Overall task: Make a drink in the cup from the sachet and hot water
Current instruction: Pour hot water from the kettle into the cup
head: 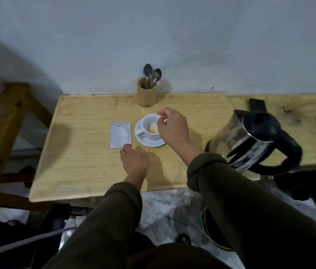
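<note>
A pale rectangular wooden tabletop stands against a grey wall, its near edge running across the lower middle of the view and its left edge slanting towards a darker wooden frame; the widest bare stretch of wood lies at the left and front of the top. Near the middle sits a small white ceramic cup on a round white saucer, with an orange-brown trace inside the cup at its right wall; the right hand hovers over the cup's right rim with fingers pinched together on something small and pale, too small to identify. Just left of the saucer, apart from it, a flat white rectangular sachet lies on the wood with its top edge looking torn; the left hand rests on the table with fingers curled downward, its fingertips at the sachet's lower right corner, gripping nothing that can be seen. Behind the cup, close to the wall edge, a round wooden holder stands upright with two metal spoons in it, bowls up. To the right, well apart from the saucer, a steel and black kettle occupies the tabletop's right side, its black handle reaching past the near edge; both sleeves are dark olive.
</note>
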Demonstrator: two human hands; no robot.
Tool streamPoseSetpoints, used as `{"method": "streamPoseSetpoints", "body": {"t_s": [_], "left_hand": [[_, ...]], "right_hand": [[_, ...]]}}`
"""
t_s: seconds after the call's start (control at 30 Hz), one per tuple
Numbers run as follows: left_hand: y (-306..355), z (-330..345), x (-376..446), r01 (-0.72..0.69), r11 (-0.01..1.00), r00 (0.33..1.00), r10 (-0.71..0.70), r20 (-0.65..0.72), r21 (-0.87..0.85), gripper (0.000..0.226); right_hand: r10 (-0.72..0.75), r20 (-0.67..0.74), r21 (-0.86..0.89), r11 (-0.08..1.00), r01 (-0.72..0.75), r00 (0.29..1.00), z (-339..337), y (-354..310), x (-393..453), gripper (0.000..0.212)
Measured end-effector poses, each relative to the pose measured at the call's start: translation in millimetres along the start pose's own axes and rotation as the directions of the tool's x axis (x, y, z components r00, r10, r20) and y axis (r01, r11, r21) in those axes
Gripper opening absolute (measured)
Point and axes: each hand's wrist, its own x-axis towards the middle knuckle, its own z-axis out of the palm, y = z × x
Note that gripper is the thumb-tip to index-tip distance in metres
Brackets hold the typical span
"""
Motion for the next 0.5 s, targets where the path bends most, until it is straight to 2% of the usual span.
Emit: {"method": "streamPoseSetpoints", "body": {"t_s": [0.1, 0.23, 0.37, 0.5], "left_hand": [[0.5, 27.5, -35.2, -0.01, 0.999, 0.996, 0.006, 0.087, 0.047, 0.044], [-0.3, 67.5, -61.4, -0.169, 0.949, 0.946, 0.08, 0.314, 0.265, 0.052], [9.9, 95.2, -83.0, -0.304, 0.846, 0.889, 0.087, 0.451, 0.437, 0.052], [13.1, 103.5, -92.2, -0.286, 0.825, 0.881, 0.027, 0.472, 0.488, 0.063]], "right_hand": [[-0.057, -0.091, -0.043, 0.998, 0.053, 0.994, -42.2, 27.1, -13.7, 0.028], [-0.145, -0.344, -0.18, 0.98, 0.087, 0.928, -95.3, 65.7, -32.3, 0.027], [-0.096, -0.513, -0.263, 0.964, -0.05, 0.853, -137.9, 103.6, -53.1, 0.031], [0.063, -0.509, -0.213, 0.957, -0.196, 0.859, -163.9, 138.4, -67.0, 0.046]]}}
